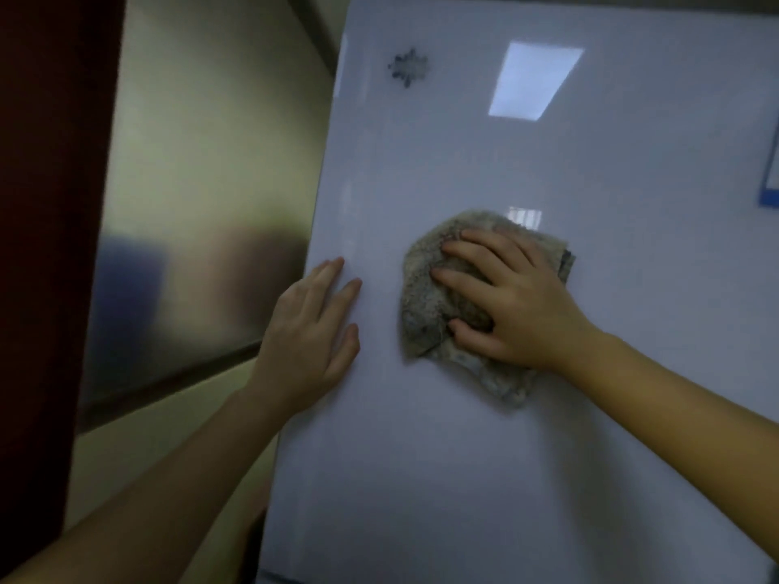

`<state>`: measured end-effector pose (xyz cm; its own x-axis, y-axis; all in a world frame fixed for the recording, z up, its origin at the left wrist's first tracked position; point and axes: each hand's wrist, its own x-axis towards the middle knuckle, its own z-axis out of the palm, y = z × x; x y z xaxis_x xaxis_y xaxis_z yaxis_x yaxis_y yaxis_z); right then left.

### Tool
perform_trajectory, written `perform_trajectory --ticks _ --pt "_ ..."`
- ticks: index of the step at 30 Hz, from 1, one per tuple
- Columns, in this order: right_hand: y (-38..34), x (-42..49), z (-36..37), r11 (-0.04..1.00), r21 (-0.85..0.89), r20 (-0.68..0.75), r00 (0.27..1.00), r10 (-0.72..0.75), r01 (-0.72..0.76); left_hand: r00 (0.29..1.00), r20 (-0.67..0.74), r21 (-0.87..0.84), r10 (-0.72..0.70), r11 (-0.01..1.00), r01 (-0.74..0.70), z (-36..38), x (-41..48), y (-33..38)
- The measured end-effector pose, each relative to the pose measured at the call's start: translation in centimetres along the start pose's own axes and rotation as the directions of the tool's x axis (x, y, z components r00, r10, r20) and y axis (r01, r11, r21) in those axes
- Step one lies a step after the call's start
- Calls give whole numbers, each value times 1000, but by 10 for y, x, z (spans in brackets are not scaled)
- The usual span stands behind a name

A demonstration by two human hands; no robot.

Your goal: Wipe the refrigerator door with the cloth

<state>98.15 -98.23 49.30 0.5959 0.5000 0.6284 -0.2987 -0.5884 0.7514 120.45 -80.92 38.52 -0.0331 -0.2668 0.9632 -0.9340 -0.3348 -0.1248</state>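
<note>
The white glossy refrigerator door fills most of the view. A crumpled grey-beige cloth lies against the door near its middle. My right hand presses the cloth onto the door with spread fingers, the thumb tucked into the cloth's lower fold. My left hand rests flat on the door near its left edge, fingers straight, apart from the cloth. A dark smudgy mark sits on the door at the upper left, well above the cloth.
A brushed metal panel stands left of the refrigerator, with a dark red surface further left. A blue-edged sticker shows at the door's right edge. A ceiling light is reflected on the upper door.
</note>
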Motion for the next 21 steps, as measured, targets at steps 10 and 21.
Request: perform_trajectory --ticks 10,21 --pt "81 84 -24 991 29 -9 991 133 -132 1000 20 -23 -17 1000 18 -33 136 -25" --pt "89 107 -20 989 11 -3 989 149 -149 1000 -17 -101 -21 995 19 -19 129 -24"
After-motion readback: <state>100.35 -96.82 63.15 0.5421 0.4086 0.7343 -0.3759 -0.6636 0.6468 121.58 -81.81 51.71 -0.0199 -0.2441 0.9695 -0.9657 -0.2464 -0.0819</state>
